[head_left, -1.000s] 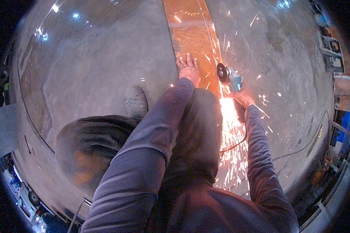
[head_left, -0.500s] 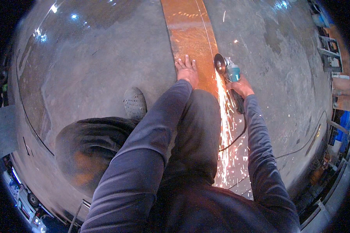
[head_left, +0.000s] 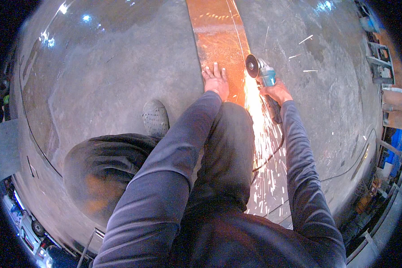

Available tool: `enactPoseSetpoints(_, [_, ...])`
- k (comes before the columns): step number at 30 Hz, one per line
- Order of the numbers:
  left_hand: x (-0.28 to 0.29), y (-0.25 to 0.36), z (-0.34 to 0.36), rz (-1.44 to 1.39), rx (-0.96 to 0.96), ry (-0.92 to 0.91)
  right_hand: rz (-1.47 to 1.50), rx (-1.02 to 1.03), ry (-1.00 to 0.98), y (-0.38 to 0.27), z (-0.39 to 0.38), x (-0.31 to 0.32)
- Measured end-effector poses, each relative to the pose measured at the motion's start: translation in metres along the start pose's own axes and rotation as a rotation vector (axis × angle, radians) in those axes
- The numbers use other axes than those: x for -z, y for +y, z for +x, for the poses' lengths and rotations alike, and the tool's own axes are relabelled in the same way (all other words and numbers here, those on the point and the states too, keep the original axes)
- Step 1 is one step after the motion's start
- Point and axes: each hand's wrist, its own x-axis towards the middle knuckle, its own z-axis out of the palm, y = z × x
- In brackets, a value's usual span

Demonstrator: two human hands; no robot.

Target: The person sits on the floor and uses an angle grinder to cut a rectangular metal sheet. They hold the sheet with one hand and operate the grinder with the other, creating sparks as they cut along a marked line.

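A long rusty steel plate (head_left: 219, 42) lies on the floor ahead of me, with a pale line running lengthwise near its right side. Flat on its left part rests my left hand (head_left: 216, 82), fingers spread. My right hand (head_left: 278, 92) is wrapped round a teal angle grinder (head_left: 268, 77). The grinder's disc (head_left: 253, 66) stands at the plate's right edge, and a thick stream of sparks (head_left: 257, 107) sprays from there back toward me. Just how deep the disc sits in the metal cannot be made out.
The grinder's black cord (head_left: 272, 154) curves back under the sparks. My knee covers the plate's near part, and my perforated shoe (head_left: 155, 118) is to the left. Grey concrete floor (head_left: 116, 76) surrounds the plate. Shelving with assorted items (head_left: 380, 62) lines the right edge.
The grinder and my right hand have shifted slightly away from me along the plate's edge. The sparks are brighter and denser. My left hand stays on the plate.
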Motion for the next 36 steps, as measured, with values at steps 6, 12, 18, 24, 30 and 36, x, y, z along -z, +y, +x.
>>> enactPoseSetpoints(6, [0.009, 0.003, -0.004, -0.002, -0.004, -0.051, -0.095, -0.089, -0.014, 0.015, -0.01, -0.004])
enactPoseSetpoints(12, [0.0, 0.002, 0.003, -0.009, 0.011, -0.021, -0.159, -0.14, 0.048, 0.043, -0.012, -0.013])
enactPoseSetpoints(18, [0.009, 0.007, -0.002, -0.016, -0.015, -0.02, -0.011, -0.09, 0.028, 0.07, -0.017, -0.018])
enactPoseSetpoints(24, [0.002, 0.001, -0.003, 0.017, 0.011, -0.011, -0.047, -0.105, 0.032, 0.056, -0.014, -0.021])
enactPoseSetpoints(30, [-0.003, 0.0, -0.001, -0.023, -0.008, 0.042, 0.001, -0.08, 0.044, 0.045, -0.009, -0.015])
enactPoseSetpoints(36, [-0.004, 0.0, 0.0, 0.049, 0.017, 0.039, 0.027, -0.076, -0.018, 0.004, -0.009, -0.003])
